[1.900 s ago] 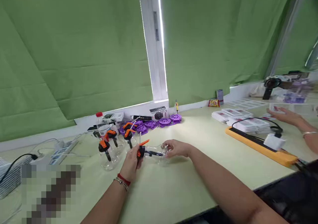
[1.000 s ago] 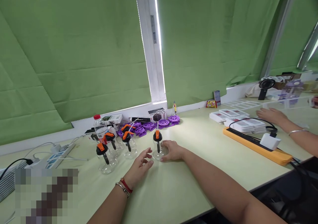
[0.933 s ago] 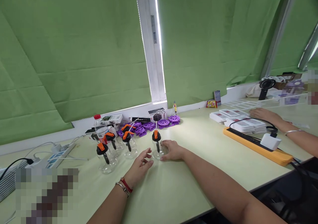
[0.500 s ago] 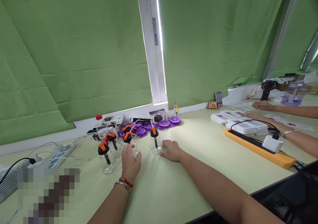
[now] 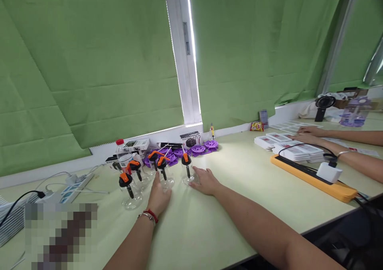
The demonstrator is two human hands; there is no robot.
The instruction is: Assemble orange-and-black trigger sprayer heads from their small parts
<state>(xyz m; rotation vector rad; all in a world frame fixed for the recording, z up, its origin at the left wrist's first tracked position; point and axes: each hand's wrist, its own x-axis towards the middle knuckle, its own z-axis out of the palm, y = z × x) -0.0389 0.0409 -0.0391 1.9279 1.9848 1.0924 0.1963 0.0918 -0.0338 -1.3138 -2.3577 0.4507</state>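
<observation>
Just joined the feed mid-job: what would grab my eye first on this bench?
A cluster of clear glass bottles with orange-and-black caps stands left of centre on the pale green table. The left hand is against one bottle; the right hand lies flat beside another. Purple plastic discs lie behind, and a co-worker's hands rest on white card stacks at right.

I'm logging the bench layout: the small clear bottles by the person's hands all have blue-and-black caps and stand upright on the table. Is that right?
Not quite. In the head view the caps on the small clear bottles are orange and black, not blue and black. The rest holds: they stand upright on the table, with the left hand and the right hand beside them.
</observation>
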